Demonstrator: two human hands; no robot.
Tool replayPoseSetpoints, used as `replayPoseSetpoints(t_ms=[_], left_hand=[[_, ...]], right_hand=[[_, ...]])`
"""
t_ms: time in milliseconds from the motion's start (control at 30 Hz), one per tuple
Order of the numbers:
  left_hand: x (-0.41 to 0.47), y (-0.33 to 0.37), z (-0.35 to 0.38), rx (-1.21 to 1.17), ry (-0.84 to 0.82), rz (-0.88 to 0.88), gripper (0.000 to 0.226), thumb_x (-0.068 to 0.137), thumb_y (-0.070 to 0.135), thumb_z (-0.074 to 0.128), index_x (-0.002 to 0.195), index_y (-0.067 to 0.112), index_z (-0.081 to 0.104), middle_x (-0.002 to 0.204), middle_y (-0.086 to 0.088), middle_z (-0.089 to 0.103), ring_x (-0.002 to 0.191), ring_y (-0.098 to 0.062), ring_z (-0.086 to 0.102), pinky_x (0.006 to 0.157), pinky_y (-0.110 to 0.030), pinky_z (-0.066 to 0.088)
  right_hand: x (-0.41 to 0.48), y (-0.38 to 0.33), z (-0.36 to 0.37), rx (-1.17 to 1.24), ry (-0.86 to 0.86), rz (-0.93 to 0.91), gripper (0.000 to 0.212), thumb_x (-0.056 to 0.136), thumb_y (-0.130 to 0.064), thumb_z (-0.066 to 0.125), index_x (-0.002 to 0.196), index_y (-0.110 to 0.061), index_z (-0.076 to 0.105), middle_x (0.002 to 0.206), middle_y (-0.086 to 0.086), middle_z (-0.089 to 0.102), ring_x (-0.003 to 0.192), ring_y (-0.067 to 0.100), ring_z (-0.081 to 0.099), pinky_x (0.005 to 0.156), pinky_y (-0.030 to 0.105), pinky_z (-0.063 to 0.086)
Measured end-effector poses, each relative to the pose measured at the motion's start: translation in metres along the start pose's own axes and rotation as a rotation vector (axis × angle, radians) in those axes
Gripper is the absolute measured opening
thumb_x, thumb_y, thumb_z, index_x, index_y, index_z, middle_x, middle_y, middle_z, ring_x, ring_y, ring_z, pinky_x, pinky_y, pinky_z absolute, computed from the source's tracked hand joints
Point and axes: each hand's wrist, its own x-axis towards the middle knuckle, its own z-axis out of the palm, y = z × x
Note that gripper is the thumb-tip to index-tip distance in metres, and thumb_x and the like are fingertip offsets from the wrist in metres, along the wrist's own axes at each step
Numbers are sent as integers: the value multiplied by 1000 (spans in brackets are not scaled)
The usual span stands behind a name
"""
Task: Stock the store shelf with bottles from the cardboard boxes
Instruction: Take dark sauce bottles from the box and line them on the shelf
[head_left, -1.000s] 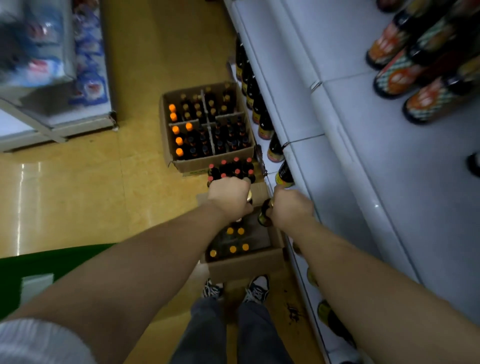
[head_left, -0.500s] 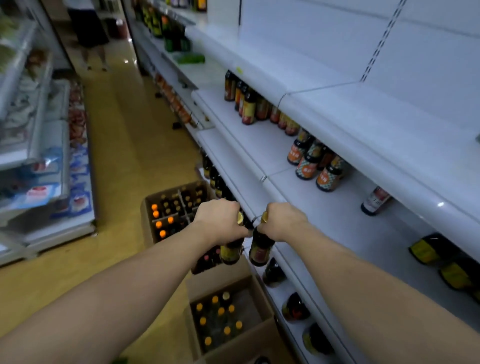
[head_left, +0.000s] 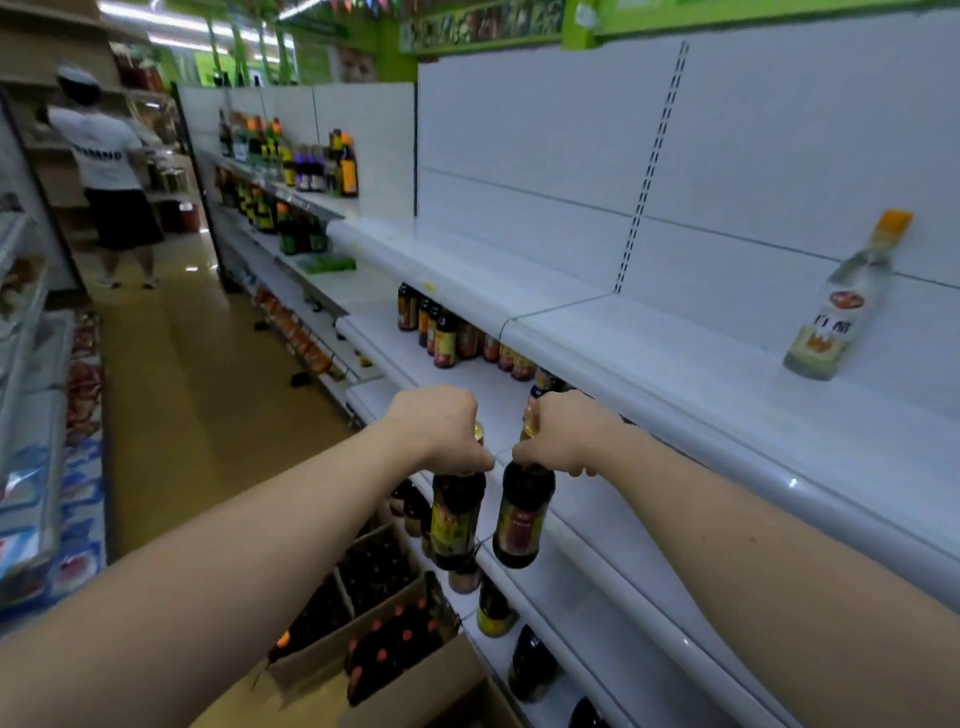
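Head view: left hand (head_left: 436, 426) grips left bottle (head_left: 457, 519), right hand (head_left: 563, 431) right bottle (head_left: 522, 514); cardboard box (head_left: 306, 670) holds bottles (head_left: 374, 571).

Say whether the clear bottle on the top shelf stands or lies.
Standing: the clear bottle rests on its base on the shelf, orange cap uppermost.
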Motion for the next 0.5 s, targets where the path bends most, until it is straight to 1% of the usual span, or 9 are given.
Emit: replayPoseSetpoints(t_ms=[100,200,267,300,367,433,467,500], left_hand=[[7,-4,-18,-47,50,35,38,71,54,71,73,19,55,67,1,48,59,-19,45,54,-31,39],[11,-1,-36,-90,72,79,40,71,53,73,69,19,51,65,1,44,57,-20,41,54,-31,37],[12,4,-47,-97,74,107,40,71,52,74,67,19,52,64,0,45,56,-20,42,53,-32,38],[12,8,-53,-101,72,118,40,72,53,74,68,17,55,63,0,48,56,-19,46,53,-32,42],[14,17,-63,-123,62,132,42,71,54,76,74,14,64,65,0,55,58,-19,52,55,-34,50],[19,26,-70,-133,55,150,40,70,51,76,69,14,62,63,0,52,56,-20,49,54,-32,44],[23,30,-74,-133,54,161,39,70,49,75,67,14,60,62,0,51,56,-21,47,54,-32,42],[25,36,-77,-133,57,173,39,69,49,74,68,13,60,62,-1,51,56,-22,47,55,-31,42]], right_hand=[[-5,2,-16,66,61,18,38,84,-46,71,80,-11,56,72,9,65,59,22,62,49,28,44],[-11,7,-27,114,109,35,37,80,-45,73,71,-15,53,65,5,58,56,20,55,47,25,37],[-17,12,-34,135,133,46,39,80,-46,74,68,-18,50,64,2,54,56,18,52,48,25,36],[-21,14,-38,139,142,55,39,80,-47,74,68,-18,51,65,2,55,57,18,52,49,26,36],[-27,20,-47,137,150,77,36,78,-46,75,71,-17,55,68,2,58,59,19,55,49,26,39],[-35,25,-57,127,156,92,36,76,-47,74,76,-15,58,73,4,62,63,21,61,52,31,51],[-40,28,-63,123,153,98,37,77,-47,74,79,-14,59,76,6,64,65,22,64,57,35,58],[-45,31,-69,117,147,106,38,78,-48,73,82,-13,60,78,7,66,68,24,67,62,39,63]])
